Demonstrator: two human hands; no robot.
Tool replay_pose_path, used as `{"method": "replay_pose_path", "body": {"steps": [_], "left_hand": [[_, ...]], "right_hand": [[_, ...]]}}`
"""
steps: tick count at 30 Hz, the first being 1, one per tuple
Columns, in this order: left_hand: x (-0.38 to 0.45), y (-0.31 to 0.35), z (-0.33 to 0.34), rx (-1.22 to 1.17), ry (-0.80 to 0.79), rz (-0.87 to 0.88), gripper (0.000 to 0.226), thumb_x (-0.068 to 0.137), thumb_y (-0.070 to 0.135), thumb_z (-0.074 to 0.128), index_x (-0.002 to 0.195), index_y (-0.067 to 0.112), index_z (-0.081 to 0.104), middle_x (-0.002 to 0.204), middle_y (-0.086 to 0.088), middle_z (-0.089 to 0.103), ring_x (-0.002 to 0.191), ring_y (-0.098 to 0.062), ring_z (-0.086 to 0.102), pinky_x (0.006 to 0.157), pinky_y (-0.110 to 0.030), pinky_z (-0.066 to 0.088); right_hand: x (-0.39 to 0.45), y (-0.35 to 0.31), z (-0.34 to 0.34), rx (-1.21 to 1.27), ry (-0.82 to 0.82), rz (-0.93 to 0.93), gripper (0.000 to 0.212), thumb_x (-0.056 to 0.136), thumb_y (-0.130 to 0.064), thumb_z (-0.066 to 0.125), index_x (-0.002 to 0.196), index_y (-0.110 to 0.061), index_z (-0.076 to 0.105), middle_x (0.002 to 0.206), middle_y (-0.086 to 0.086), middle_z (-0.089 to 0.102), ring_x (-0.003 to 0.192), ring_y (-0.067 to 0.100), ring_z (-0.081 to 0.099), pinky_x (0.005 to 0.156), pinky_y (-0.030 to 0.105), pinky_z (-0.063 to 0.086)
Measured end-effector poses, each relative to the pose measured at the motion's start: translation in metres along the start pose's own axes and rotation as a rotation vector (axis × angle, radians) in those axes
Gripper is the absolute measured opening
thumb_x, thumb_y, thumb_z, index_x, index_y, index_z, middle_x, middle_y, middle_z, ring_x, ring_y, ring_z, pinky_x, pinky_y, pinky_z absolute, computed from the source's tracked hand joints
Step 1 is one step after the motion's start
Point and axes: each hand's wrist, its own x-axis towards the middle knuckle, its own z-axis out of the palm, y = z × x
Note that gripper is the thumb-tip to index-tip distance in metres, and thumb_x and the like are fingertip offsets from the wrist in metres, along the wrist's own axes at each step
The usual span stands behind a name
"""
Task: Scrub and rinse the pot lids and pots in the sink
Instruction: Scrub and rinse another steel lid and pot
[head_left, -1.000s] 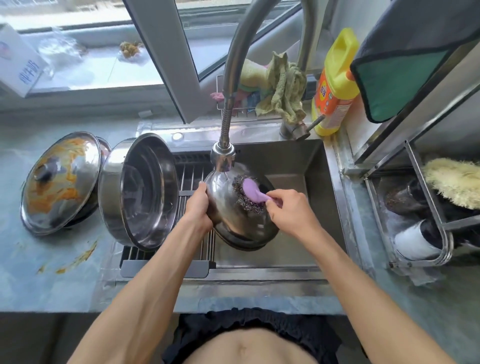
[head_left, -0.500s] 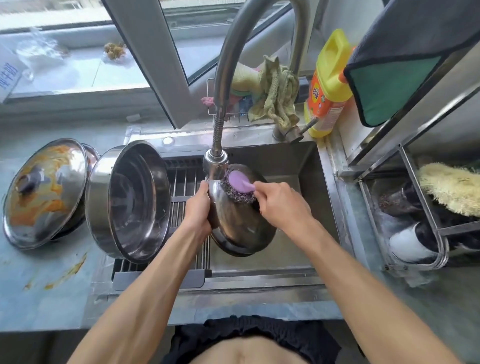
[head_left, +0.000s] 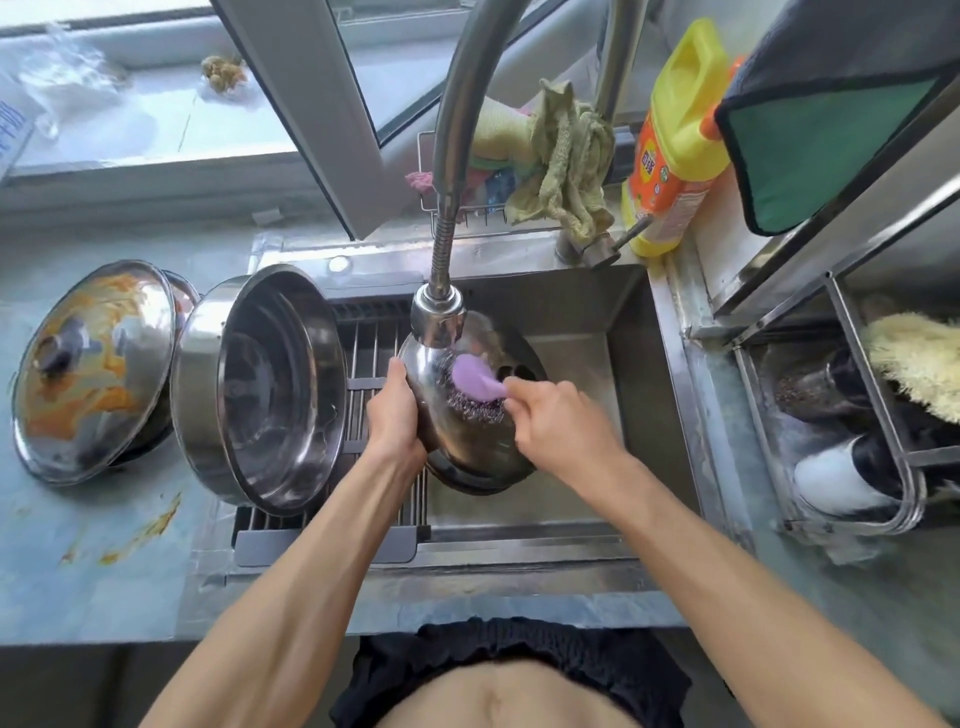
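A: Presently, which step is in hand?

B: Scrubbing. The left hand (head_left: 397, 415) clasps the rim of a steel pot lid (head_left: 467, 441), held tilted over the sink (head_left: 613, 322) directly under the faucet head (head_left: 438, 319). The right hand (head_left: 558, 421) is closed on the purple handle of a steel-wool scrubber (head_left: 475, 387), whose wire pad presses against the lid's face. Whether water is running, I cannot tell.

A: And the other items?

B: A large pot (head_left: 260, 389) rests on its side on the drying rack (head_left: 374, 358) over the sink's left portion, mouth facing the person; it looks clean, in my judgement. A second lid (head_left: 93, 364), smeared with orange residue, lies on the desk (head_left: 78, 587) to the left, over a vessel I cannot make out. That one is not yet washed.

A: What does the next move call for?

B: Probably working the pad round the rest of the lid, then rinsing, with a firm hold on the rim; wet steel is likely slippery.

A: The surroundings?

B: Grey desk with orange spatter near the front edge, window behind, yellow detergent bottle (head_left: 675, 140) and a rag (head_left: 566, 166) by the faucet, a wire rack at right.
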Motion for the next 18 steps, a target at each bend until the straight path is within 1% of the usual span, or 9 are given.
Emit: {"method": "replay_pose_path", "body": {"steps": [2, 4, 5, 6, 8, 9, 12, 15, 18], "left_hand": [[-0.005, 0.001, 0.001, -0.078, 0.068, -0.007, 0.036, 0.101, 0.046, 0.057, 0.090, 0.013, 0.068, 0.071, 0.003, 0.073, 0.065, -0.014, 0.072, 0.061, -0.030, 0.058], [-0.009, 0.002, 0.002, -0.176, 0.131, -0.014, 0.038, 0.103, 0.040, 0.054, 0.099, 0.005, 0.069, 0.084, 0.003, 0.077, 0.077, -0.012, 0.075, 0.062, -0.026, 0.060], [-0.011, 0.002, 0.003, -0.212, 0.134, -0.015, 0.039, 0.102, 0.038, 0.054, 0.094, 0.004, 0.071, 0.084, 0.005, 0.078, 0.088, -0.015, 0.073, 0.066, -0.027, 0.061], [-0.011, -0.001, 0.003, -0.238, 0.132, -0.020, 0.038, 0.100, 0.038, 0.055, 0.077, 0.011, 0.069, 0.076, 0.006, 0.076, 0.090, -0.015, 0.072, 0.070, -0.031, 0.063], [-0.016, -0.005, 0.004, -0.268, 0.128, 0.000, 0.044, 0.095, 0.039, 0.057, 0.053, 0.022, 0.058, 0.064, 0.006, 0.069, 0.085, -0.020, 0.074, 0.077, -0.041, 0.063], [-0.020, -0.005, 0.006, -0.264, 0.134, 0.015, 0.042, 0.094, 0.038, 0.057, 0.054, 0.024, 0.058, 0.063, 0.007, 0.068, 0.080, -0.018, 0.072, 0.076, -0.039, 0.063], [-0.025, -0.003, 0.008, -0.241, 0.155, 0.027, 0.020, 0.096, 0.044, 0.059, 0.088, 0.030, 0.072, 0.067, 0.009, 0.072, 0.073, -0.010, 0.071, 0.070, -0.029, 0.057], [-0.027, -0.001, 0.005, -0.226, 0.150, 0.029, 0.029, 0.096, 0.039, 0.059, 0.072, 0.024, 0.063, 0.065, 0.008, 0.072, 0.073, -0.014, 0.070, 0.068, -0.031, 0.058], [-0.035, -0.001, 0.006, -0.237, 0.158, 0.012, 0.031, 0.098, 0.045, 0.058, 0.081, 0.020, 0.067, 0.080, 0.003, 0.075, 0.076, -0.016, 0.073, 0.070, -0.033, 0.060]], "right_hand": [[-0.008, 0.007, 0.007, 0.037, 0.037, 0.014, 0.014, 0.098, -0.029, 0.043, 0.103, -0.024, 0.055, 0.084, 0.014, 0.066, 0.081, 0.044, 0.061, 0.065, 0.044, 0.051], [-0.021, 0.015, 0.013, 0.029, 0.004, 0.031, 0.015, 0.098, -0.030, 0.044, 0.106, -0.025, 0.055, 0.087, 0.015, 0.067, 0.084, 0.044, 0.061, 0.063, 0.042, 0.048], [-0.025, 0.021, 0.014, 0.047, -0.001, 0.072, 0.017, 0.099, -0.029, 0.044, 0.108, -0.025, 0.057, 0.092, 0.016, 0.068, 0.087, 0.044, 0.061, 0.062, 0.041, 0.045], [-0.028, 0.026, 0.015, 0.066, 0.013, 0.125, 0.018, 0.099, -0.029, 0.044, 0.110, -0.025, 0.058, 0.095, 0.016, 0.068, 0.090, 0.044, 0.060, 0.062, 0.040, 0.041], [-0.029, 0.024, 0.016, 0.063, 0.052, 0.152, 0.019, 0.100, -0.029, 0.044, 0.112, -0.024, 0.058, 0.097, 0.017, 0.068, 0.092, 0.044, 0.061, 0.062, 0.039, 0.038], [-0.031, 0.019, 0.018, 0.058, 0.054, 0.114, 0.019, 0.100, -0.029, 0.043, 0.112, -0.024, 0.058, 0.095, 0.017, 0.068, 0.090, 0.044, 0.061, 0.062, 0.039, 0.038], [-0.036, 0.009, 0.021, 0.066, 0.045, 0.032, 0.016, 0.099, -0.029, 0.044, 0.108, -0.024, 0.057, 0.089, 0.015, 0.068, 0.086, 0.043, 0.061, 0.059, 0.039, 0.040], [-0.036, 0.030, 0.021, 0.116, 0.065, 0.181, 0.019, 0.099, -0.029, 0.044, 0.111, -0.024, 0.058, 0.096, 0.016, 0.069, 0.092, 0.043, 0.062, 0.064, 0.043, 0.047], [-0.046, 0.019, 0.029, 0.096, 0.040, 0.102, 0.018, 0.100, -0.031, 0.042, 0.111, -0.025, 0.055, 0.094, 0.016, 0.068, 0.088, 0.043, 0.061, 0.061, 0.041, 0.042]]}}
